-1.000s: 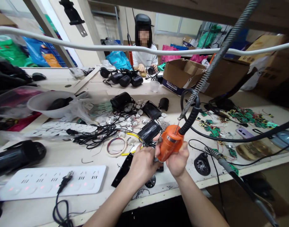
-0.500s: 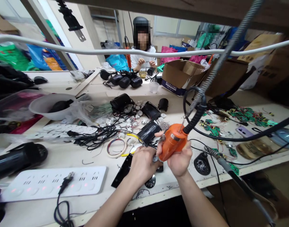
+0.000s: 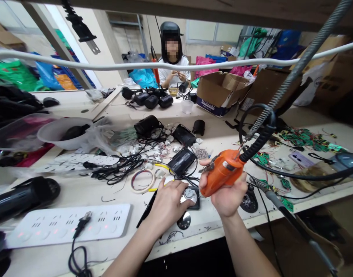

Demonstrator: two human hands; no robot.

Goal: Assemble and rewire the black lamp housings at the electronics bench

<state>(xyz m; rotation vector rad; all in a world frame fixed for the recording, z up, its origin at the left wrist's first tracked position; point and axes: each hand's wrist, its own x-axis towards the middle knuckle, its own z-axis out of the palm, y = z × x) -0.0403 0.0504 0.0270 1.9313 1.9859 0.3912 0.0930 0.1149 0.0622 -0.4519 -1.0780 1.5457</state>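
An orange electric screwdriver (image 3: 222, 173) hangs from a coiled spring and cable, and my right hand (image 3: 230, 194) is wrapped round its body. To its left, my left hand (image 3: 170, 202) grips a small round silver metal part (image 3: 189, 195) between thumb and fingers. That part lies over a black housing (image 3: 196, 203). Another black piece (image 3: 147, 211) is partly hidden under my left hand. Just below the fingers, a dark disc with holes (image 3: 183, 220) lies on the table.
A white power strip (image 3: 69, 225) lies at the front left, near a black cylinder (image 3: 23, 196). Tape (image 3: 142, 181), black housings and cables fill the middle. Green circuit boards (image 3: 305, 138) lie right. A person (image 3: 172, 73) sits opposite.
My right hand has moved right with the screwdriver, away from the silver part. My left hand's fingers have spread more, and the silver part now shows clearly.
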